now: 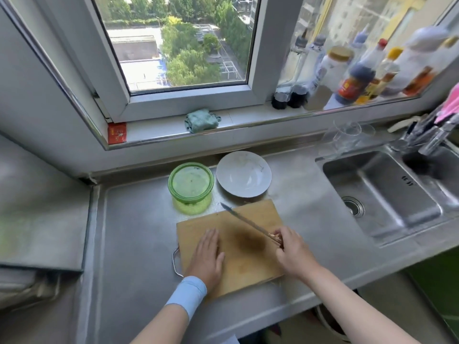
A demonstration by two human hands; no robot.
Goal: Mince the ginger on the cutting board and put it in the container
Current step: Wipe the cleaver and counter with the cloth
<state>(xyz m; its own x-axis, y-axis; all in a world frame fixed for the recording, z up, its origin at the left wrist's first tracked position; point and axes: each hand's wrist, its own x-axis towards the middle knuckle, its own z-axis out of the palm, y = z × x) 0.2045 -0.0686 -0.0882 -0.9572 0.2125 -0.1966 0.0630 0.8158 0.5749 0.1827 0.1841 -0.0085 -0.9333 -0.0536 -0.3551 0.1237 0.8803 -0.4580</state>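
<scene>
**A:** Where do our hands sit?

**B:** Our left hand (207,259) lies flat on the left part of the board (248,266), palm down, fingers straight and together, gripping nothing. A blue band (188,294) wraps that wrist.

**A:** And our right?

**B:** Our right hand (293,252) is curled round the grip of the knife (246,223), at the board's right side. The blade slants away from us and to the left over the board. Its tip reaches just past the far edge, near the container (191,182). We cannot tell whether the blade touches the wood.

**A:** Do we see the ginger?

**B:** We cannot make it out. Between our hands the board shows a dark blurred patch, and we cannot tell what it is.

**A:** Where is the container?

**B:** On the steel counter (134,232), just beyond the board's far left corner. It is clear with a green rim, and we cannot tell what lies inside. A grey plate (243,173) sits just to its right, at the board's far edge.

**A:** What else is around us?

**B:** A sink (387,202) is set into the counter on our right, with a tap (432,142) at its far right. On the sill (159,130) lies a folded green cloth (201,120), and further right stand blurred bottles (357,78). A metal loop (175,261) sticks out from the board's near left corner.
</scene>
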